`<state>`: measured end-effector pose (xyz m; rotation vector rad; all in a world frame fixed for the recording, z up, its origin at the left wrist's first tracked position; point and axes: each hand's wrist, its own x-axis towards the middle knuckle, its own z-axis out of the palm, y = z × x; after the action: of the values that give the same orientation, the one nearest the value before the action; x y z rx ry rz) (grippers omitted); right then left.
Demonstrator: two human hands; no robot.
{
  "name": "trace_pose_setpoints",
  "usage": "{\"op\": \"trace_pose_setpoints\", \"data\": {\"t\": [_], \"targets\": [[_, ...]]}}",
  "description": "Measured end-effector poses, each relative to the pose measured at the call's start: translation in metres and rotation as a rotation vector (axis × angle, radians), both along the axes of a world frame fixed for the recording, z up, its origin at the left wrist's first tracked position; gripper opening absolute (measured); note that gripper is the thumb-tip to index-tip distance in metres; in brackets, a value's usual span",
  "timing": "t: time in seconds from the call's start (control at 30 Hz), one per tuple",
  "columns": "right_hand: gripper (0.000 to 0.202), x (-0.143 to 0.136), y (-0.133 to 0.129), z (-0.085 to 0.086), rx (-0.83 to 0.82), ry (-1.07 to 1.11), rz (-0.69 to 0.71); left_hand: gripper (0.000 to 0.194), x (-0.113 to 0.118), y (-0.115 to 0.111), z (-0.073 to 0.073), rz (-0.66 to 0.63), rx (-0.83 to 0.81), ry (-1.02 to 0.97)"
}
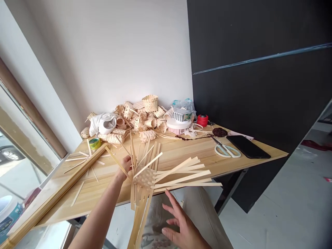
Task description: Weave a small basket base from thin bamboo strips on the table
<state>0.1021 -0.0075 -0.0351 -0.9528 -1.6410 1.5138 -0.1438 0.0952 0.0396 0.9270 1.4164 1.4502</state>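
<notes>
A partly woven bamboo basket base (144,178), with a checkered middle and long loose strips fanning out on several sides, lies at the table's front edge. Some of its strips hang over that edge. At its left side my left hand (126,167) grips it, the fingertips partly hidden behind upright strips. Below the strips on the right is my right hand (180,223), holding nothing, with its fingers apart and the index finger close to the lowest strip (192,185).
Small woven baskets (150,103) are heaped by the wall. White-handled scissors (227,150) and a black phone (247,147) lie at right. A long bundle of bamboo strips (62,186) crosses the table's left side, near yellow-green tape (95,143). Red thread (202,120) stands at the back.
</notes>
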Motion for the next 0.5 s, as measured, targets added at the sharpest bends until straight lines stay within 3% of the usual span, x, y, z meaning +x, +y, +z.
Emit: {"op": "trace_pose_setpoints", "data": {"t": [0.13, 0.23, 0.33, 0.43, 0.5], "targets": [[0.085, 0.001, 0.000, -0.012, -0.018, 0.193, -0.116, 0.021, 0.008, -0.019, -0.004, -0.017, -0.004, -0.117], [0.090, 0.007, 0.011, -0.006, -0.011, 0.299, -0.286, 0.025, 0.027, -0.016, -0.003, -0.057, 0.030, -0.200], [0.090, 0.021, 0.040, 0.023, 0.100, 0.316, -0.428, 0.024, 0.052, 0.002, 0.003, -0.098, 0.095, -0.256], [0.088, 0.039, 0.081, 0.059, 0.173, 0.194, -0.576, 0.021, 0.077, 0.024, 0.011, -0.132, 0.174, -0.269], [0.090, 0.050, 0.108, 0.078, 0.205, 0.162, -0.606, 0.017, 0.092, 0.036, 0.016, -0.168, 0.210, -0.242]]}}
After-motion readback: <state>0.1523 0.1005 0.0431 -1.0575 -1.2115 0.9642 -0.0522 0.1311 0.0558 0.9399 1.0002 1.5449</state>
